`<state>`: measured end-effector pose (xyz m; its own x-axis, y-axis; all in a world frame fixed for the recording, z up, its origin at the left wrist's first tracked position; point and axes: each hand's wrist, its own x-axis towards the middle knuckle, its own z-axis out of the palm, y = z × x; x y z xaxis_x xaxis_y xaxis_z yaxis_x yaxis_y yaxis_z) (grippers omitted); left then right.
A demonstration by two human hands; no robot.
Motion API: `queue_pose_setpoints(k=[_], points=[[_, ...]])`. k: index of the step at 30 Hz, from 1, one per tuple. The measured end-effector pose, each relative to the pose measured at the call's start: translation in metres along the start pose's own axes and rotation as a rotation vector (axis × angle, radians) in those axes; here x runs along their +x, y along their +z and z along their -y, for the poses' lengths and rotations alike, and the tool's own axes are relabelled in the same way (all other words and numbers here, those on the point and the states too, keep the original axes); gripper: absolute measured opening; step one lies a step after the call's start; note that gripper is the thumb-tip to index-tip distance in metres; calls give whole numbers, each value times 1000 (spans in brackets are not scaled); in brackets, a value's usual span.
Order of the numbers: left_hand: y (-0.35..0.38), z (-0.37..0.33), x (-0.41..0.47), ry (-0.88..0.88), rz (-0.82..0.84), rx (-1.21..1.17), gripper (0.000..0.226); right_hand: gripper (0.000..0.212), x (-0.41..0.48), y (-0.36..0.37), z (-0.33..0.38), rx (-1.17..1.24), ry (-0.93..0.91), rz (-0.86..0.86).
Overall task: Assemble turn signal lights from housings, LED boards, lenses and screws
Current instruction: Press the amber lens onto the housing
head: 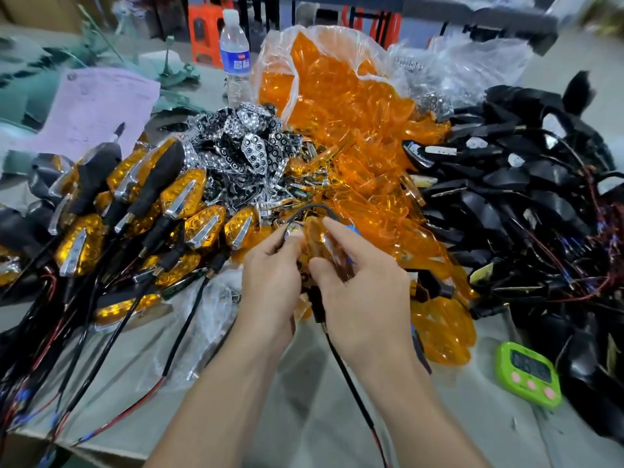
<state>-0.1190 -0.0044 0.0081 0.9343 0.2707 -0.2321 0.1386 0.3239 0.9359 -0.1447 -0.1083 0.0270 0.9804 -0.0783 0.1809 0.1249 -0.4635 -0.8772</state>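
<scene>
Between my two thumbs I see the orange lens (317, 236) held up, left hand (270, 278) curled round its left edge, right hand (366, 292) pinching its right, black wire (341, 363) hanging beneath.

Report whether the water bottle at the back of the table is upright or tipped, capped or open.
Upright and capped: the water bottle stands vertical, with its white cap on top.

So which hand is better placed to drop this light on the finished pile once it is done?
Probably the left hand: the finished pile lies on its side, with no reach across. The right hand sits nearer the black housings and could fetch the next one. Both grip the light.
</scene>
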Motion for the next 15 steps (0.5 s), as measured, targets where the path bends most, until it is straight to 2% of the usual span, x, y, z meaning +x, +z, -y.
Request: queue_pose_setpoints(k=[4, 8, 15], points=[[3, -2, -2, 5, 33, -40, 25, 46, -4, 5, 2, 101, 3, -50], [3, -5, -5, -93, 83, -148, 16, 45, -9, 13, 5, 33, 32, -81], [3, -4, -5, -156, 69, -230, 23, 49, -12, 16, 5, 11, 109, -88]])
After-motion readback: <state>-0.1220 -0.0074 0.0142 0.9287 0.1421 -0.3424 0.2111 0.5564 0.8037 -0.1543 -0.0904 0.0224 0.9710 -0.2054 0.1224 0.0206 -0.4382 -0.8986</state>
